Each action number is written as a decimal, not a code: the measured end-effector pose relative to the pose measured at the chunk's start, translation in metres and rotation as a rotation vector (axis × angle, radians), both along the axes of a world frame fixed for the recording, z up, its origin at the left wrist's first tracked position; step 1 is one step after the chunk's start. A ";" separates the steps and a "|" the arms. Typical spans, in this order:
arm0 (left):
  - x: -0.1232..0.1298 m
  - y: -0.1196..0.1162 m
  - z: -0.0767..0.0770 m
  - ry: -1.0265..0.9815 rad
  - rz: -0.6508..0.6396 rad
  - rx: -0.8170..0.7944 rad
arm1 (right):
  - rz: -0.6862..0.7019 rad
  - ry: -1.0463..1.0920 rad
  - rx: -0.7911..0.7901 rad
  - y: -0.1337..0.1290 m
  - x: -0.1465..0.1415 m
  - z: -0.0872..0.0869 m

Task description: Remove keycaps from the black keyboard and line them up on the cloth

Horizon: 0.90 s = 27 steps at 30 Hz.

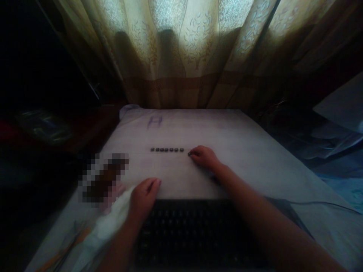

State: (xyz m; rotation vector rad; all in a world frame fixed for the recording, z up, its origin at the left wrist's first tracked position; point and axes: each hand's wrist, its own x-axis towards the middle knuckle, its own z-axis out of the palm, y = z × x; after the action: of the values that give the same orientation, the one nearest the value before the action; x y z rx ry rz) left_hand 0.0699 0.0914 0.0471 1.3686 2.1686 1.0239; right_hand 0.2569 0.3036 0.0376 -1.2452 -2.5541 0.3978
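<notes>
Pinching a blocky, seemingly plastic keycap (pixel 189 153), the right hand (pixel 205 156) sits near seven lookalikes (pixel 166 150).

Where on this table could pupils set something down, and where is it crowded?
The tablecloth is bare right of the right hand, and between the small keys and far edge, save a purple mark. Crowded: the near side, with keyboard, left hand and white bundle.

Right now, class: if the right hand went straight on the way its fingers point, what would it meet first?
The right hand would probably first meet the rightmost of seven lined-up pieces, beyond the dark piece it touches, though depth is hard to judge.
</notes>
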 end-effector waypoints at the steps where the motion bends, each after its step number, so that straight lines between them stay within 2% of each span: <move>1: 0.000 0.000 0.000 -0.001 0.000 0.001 | -0.002 0.009 0.000 -0.001 0.000 0.000; 14: 0.001 0.000 0.004 0.003 0.000 -0.005 | -0.035 0.118 0.013 -0.008 0.003 -0.008; 27: 0.000 0.000 -0.002 -0.007 -0.006 0.000 | -0.024 0.137 0.040 -0.005 0.003 -0.012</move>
State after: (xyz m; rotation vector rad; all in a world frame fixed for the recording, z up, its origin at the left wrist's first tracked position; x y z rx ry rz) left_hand 0.0699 0.0914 0.0455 1.3684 2.1584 1.0249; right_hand 0.2601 0.2983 0.0256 -1.1907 -2.4181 0.4095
